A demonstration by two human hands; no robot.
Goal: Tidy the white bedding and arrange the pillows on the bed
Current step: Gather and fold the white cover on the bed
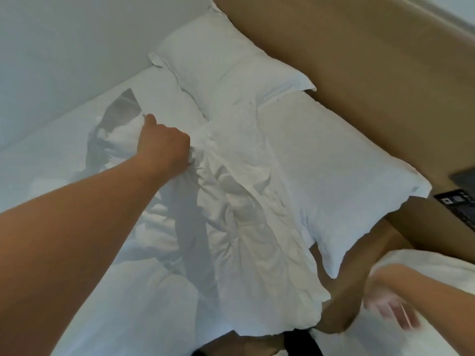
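We stand at the side of the bed, looking down at it where it runs along the tan headboard. The white duvet covers most of the mattress, bunched into deep folds down the middle, with its near edge hanging off the side. It looks soft and light, with no stiffness to it, so it should slide freely over the sheet and follow wherever we pull; a handful of gathered cloth near an edge or corner seems the best place to take it, since the middle would only pile up more. Two pillows lie at the headboard: the nearer pillow overhangs the corner of the bed, and the far pillow rests against the wall end, its corner touching the nearer one. Both look plump and easy to lift by their ends. A dark device sits on a ledge at the right edge.

Our left hand reaches across with fingers curled tight into a bunch of the duvet, just below the far pillow. Our right hand is blurred, low beside the bed, fingers spread and holding nothing that we can see.
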